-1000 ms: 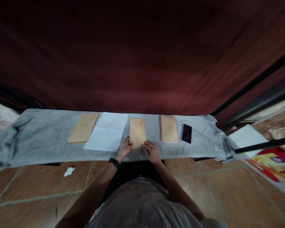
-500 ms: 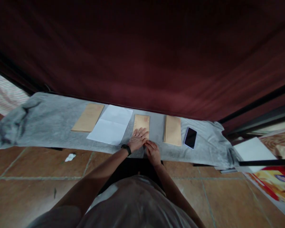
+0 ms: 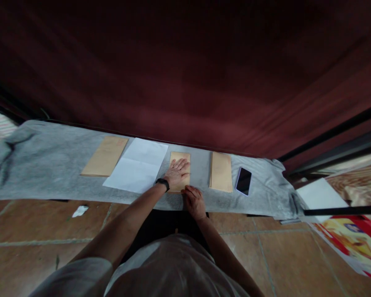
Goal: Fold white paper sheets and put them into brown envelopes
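A small tan paper envelope [image 3: 179, 156] lies in front of me on the grey cloth. Pressed flat on its middle, fingers spread, is my left hand [image 3: 177, 171], with a dark band on the wrist. My right hand [image 3: 194, 202] has its fingers curled and closed at the envelope's near right corner; the fingertips' hold is partly hidden. To the left are a creased white paper sheet [image 3: 137, 165] and a larger stack of tan envelopes [image 3: 105, 156]. Another stack of tan envelopes [image 3: 221, 172] sits on the right.
A phone [image 3: 244, 181] lies right of the right stack. The grey cloth [image 3: 49, 161] covers a narrow bench against a dark red hanging [image 3: 185, 90]. A scrap of white paper [image 3: 80, 211] is on the tiled floor. A red and yellow box [image 3: 355, 243] stands at far right.
My left hand has slid up the envelope, away from my right hand. My right hand stays at the near corner. The whole view has shifted slightly.
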Demonstrator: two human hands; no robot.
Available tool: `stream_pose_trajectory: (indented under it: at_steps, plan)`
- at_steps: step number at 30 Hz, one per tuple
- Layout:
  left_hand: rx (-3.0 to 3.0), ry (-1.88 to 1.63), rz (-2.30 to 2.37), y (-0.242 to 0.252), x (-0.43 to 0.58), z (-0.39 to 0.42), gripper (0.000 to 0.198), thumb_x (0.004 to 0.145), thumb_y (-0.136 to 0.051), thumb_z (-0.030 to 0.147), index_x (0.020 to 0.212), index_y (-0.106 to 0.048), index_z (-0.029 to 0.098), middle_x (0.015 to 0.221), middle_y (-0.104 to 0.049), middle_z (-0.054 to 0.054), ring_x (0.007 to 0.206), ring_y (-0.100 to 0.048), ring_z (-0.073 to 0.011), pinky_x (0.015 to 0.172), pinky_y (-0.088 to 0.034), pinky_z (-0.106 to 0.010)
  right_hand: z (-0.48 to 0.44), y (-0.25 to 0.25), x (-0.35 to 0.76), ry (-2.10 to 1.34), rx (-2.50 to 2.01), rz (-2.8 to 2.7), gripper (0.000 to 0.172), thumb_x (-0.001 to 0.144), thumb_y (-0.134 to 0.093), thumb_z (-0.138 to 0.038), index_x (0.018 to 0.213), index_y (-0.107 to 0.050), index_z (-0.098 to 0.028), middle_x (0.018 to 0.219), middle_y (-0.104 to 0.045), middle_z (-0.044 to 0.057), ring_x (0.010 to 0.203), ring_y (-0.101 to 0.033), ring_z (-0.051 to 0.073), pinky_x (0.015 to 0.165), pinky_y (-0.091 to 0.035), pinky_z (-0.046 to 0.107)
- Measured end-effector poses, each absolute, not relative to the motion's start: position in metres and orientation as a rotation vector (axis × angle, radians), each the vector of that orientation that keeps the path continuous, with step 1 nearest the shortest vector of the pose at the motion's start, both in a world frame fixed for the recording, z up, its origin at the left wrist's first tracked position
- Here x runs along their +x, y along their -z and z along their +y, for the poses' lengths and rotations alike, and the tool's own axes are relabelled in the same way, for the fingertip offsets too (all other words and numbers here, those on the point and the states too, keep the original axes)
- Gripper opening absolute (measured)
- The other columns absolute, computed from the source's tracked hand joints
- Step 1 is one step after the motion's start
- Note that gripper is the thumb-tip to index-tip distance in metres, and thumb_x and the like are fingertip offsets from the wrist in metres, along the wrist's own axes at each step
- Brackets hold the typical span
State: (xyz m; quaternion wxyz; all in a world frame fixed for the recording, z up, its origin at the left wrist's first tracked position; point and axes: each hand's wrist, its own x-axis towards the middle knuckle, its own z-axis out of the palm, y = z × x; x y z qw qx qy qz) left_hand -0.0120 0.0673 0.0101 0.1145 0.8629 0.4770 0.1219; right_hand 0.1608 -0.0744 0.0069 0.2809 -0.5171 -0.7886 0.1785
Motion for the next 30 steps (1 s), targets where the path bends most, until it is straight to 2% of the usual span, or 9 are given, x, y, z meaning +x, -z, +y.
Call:
stream_pose_trajectory:
  at_steps: [5,12,17,22,30]
  plan:
    - [2.564,-0.291,1.467,-0.010,-0.011,0.070,0.063,0.098,-0.040,0.051,0.154,-0.036,0.022,0.163,-0.032,-0.008,0.153,-0.018,-0.0278,0.124,-0.008,-0.054,-0.074,-0.006,0.161,-0.430,-1.345,-2.118,0.037,0.095,-0.050,-0.012,0.125,-0.066,-0.025,0.134,-0.063,0.006,0.127,-0.053,0.021,0.111,-0.038,0.041]
    - [2.659,-0.279,1.298,-0.008,-0.021,0.035,0.057,0.101,-0.036,0.040,0.153,-0.036,0.018,0.162,-0.034,-0.010,0.152,-0.024,-0.0252,0.123,-0.013,-0.049,-0.074,-0.003,0.161,-0.376,-1.355,-2.159,0.037,0.096,-0.048,-0.013,0.128,-0.063,-0.024,0.133,-0.063,0.007,0.125,-0.054,0.022,0.110,-0.037,0.042]
    - [2.693,-0.322,1.177,-0.012,-0.033,-0.006,0.054,0.103,-0.032,0.036,0.153,-0.036,0.015,0.161,-0.035,-0.011,0.152,-0.022,-0.0235,0.124,-0.013,-0.047,-0.075,0.000,0.160,-0.333,-1.346,-2.167,0.037,0.096,-0.045,-0.015,0.127,-0.063,-0.023,0.133,-0.063,0.007,0.127,-0.052,0.022,0.111,-0.037,0.041]
    - [2.702,-0.348,1.130,-0.014,-0.043,-0.033,0.051,0.103,-0.036,0.034,0.152,-0.038,0.019,0.161,-0.036,-0.010,0.152,-0.024,-0.0209,0.125,-0.013,-0.045,-0.075,0.005,0.160,-0.301,-1.361,-2.182,0.036,0.095,-0.046,-0.013,0.125,-0.064,-0.023,0.134,-0.063,0.007,0.126,-0.054,0.022,0.111,-0.037,0.041]
    - [2.721,-0.356,1.082,-0.019,-0.047,-0.049,0.053,0.102,-0.038,0.031,0.152,-0.035,0.014,0.160,-0.036,-0.013,0.152,-0.024,-0.0209,0.125,-0.015,-0.044,-0.075,0.007,0.159,-0.302,-1.378,-2.172,0.037,0.095,-0.045,-0.014,0.126,-0.064,-0.022,0.134,-0.064,0.007,0.128,-0.054,0.021,0.111,-0.039,0.042]
